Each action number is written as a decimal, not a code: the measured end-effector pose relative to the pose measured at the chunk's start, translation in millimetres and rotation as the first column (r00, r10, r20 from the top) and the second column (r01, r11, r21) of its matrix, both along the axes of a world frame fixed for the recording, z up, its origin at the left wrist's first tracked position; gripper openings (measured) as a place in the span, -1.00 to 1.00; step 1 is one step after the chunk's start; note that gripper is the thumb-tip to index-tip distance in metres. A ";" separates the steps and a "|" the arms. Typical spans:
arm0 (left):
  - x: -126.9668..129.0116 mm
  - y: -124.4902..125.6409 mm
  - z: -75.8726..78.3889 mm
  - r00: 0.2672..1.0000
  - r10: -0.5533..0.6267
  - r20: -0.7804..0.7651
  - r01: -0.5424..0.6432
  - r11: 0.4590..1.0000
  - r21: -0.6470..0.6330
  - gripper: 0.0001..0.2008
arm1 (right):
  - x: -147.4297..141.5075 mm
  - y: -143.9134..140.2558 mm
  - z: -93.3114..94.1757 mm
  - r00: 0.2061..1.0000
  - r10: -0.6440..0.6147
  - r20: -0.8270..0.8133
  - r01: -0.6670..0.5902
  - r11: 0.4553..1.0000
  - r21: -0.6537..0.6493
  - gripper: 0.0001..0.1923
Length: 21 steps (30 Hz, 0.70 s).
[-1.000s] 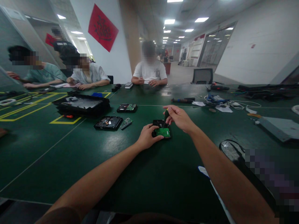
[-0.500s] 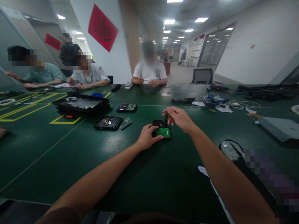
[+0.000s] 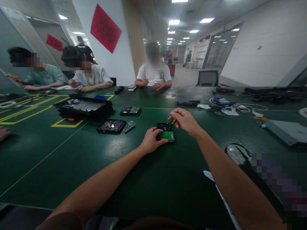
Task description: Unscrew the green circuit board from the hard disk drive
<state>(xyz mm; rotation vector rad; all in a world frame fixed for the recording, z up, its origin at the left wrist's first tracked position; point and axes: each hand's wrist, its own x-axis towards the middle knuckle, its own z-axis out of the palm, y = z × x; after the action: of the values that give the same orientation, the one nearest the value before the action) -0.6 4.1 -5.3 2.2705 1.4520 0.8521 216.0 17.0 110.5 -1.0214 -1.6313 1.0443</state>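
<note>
A hard drive lies on the green table with its circuit board facing up. My left hand grips the drive by its left side, thumb along the near edge and fingers at the far left. Above the drive's right side, my right hand is closed on a screwdriver with a yellow and black handle. The screwdriver slants down to the drive; its tip is too small to make out. To the left sit an opened hard drive, a loose circuit board and another hard drive.
A black tray stands at the left. A dark tool, cables and a grey metal box lie to the right. A person in a white shirt sits opposite; other people are at the left.
My right hand has turned slightly on the screwdriver, and more of its yellow handle shows. My left hand and the drive stay put. At far left another person's hand has come further into view.
</note>
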 end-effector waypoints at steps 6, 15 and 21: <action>0.3 -1.0 2.1 1.000 -0.001 0.000 0.001 1.000 -0.009 -0.36 | -1.2 2.2 -2.8 0.996 0.058 -0.061 -0.060 0.998 -0.026 -0.72; -0.9 0.7 1.7 1.000 -0.009 -0.011 0.009 1.000 -0.019 -0.35 | 0.8 3.6 -3.1 0.998 0.062 -0.031 -0.062 0.998 -0.018 -0.74; -2.0 0.9 3.3 1.000 -0.026 -0.002 0.026 0.999 -0.028 -0.35 | 0.3 3.3 -2.8 0.998 0.052 -0.027 -0.053 0.998 -0.029 -0.74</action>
<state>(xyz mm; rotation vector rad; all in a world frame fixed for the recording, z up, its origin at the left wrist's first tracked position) -2.6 5.0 -1.9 2.2657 1.4229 0.8164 216.3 20.2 107.7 -0.9855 -1.6335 1.1150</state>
